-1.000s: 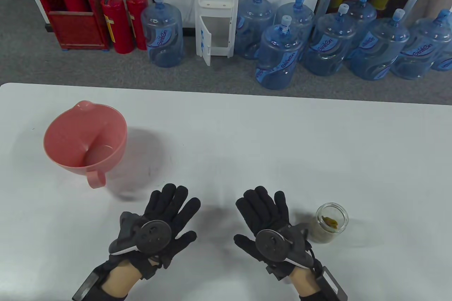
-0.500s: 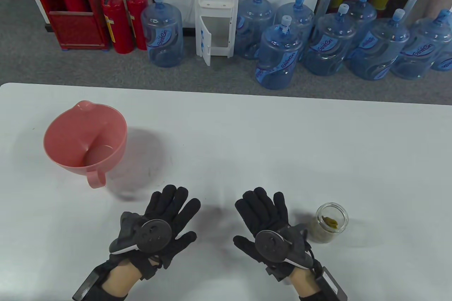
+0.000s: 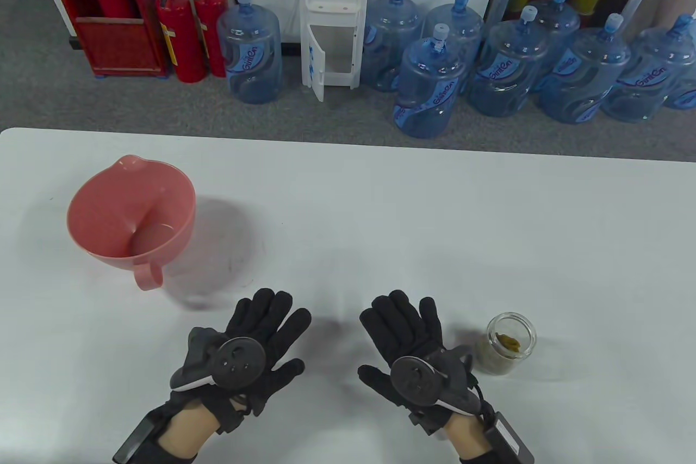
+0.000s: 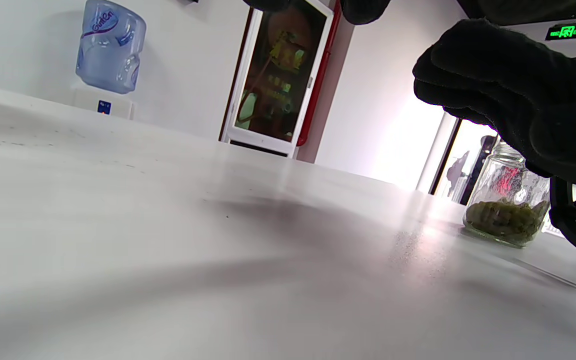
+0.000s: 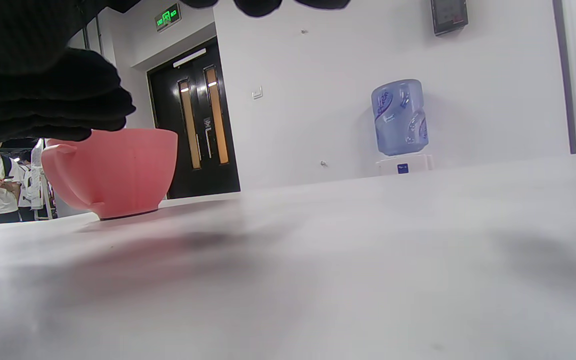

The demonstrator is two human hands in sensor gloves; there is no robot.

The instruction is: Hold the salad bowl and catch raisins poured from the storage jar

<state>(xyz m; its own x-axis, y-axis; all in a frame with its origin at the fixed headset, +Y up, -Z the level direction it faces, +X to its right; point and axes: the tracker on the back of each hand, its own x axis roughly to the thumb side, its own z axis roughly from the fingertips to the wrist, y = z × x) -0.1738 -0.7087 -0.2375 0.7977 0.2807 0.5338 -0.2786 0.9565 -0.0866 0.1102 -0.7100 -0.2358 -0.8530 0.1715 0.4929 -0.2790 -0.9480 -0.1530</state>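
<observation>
Table view. My left hand (image 3: 247, 352) and right hand (image 3: 416, 347) lay palm-down on the white table (image 3: 380, 214), fingers spread and holding nothing. Taking the jar (image 3: 510, 343) as landmark: it stood upright, lidless, just beside my right hand on that hand's outer side, not touching it. The pink bowl (image 3: 130, 214) stood well apart from the jar, far off to the left and further from me, its handle turned toward me and its spout away. My left hand was the nearer to the bowl, which lay ahead of it and to its left; my right hand was the nearer to the jar.

Left wrist view. My right hand's curled fingers (image 4: 493, 85) hung above the table, in front of the jar (image 4: 508, 200); greenish raisins (image 4: 505, 220) covered only the jar's bottom.

Right wrist view. My left hand's fingers (image 5: 43, 100) hovered this side of the bowl (image 5: 113, 170), apart from it; the bowl sat upright on its base.

I judged the task not yet begun: the left hand would need to reach forward-left for the bowl's handle, the right sideways for the jar.
</observation>
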